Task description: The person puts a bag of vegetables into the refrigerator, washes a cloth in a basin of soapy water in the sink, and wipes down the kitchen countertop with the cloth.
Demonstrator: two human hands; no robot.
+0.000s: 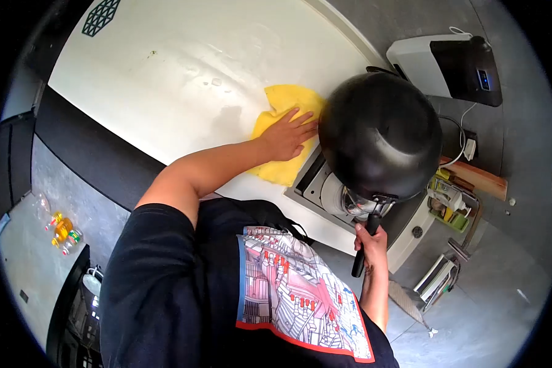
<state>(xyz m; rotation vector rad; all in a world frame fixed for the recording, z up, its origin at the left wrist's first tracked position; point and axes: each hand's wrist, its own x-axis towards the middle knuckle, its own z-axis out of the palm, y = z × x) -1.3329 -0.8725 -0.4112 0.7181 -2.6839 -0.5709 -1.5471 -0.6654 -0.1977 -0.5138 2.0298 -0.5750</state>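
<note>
My left hand (286, 136) lies flat, with fingers spread, on a yellow cloth (280, 172) that rests rumpled on the white countertop (184, 67). Its fingertips are close to the edge of a large black wok (374, 129). My right hand (372, 239) is wrapped around the wok's black handle (359, 264), which points back towards me. Beneath the wok, partly hidden, shiny round metal (334, 195) shows on a grey-framed stove unit (306, 176).
Wet patches lie on the countertop. A dark green trivet (100, 16) is at its far left. Behind the wok stands a white-and-black appliance (448, 69). A wooden board (481, 176) and a green caddy (451, 218) are at the right. Several bottles (62, 230) stand at lower left.
</note>
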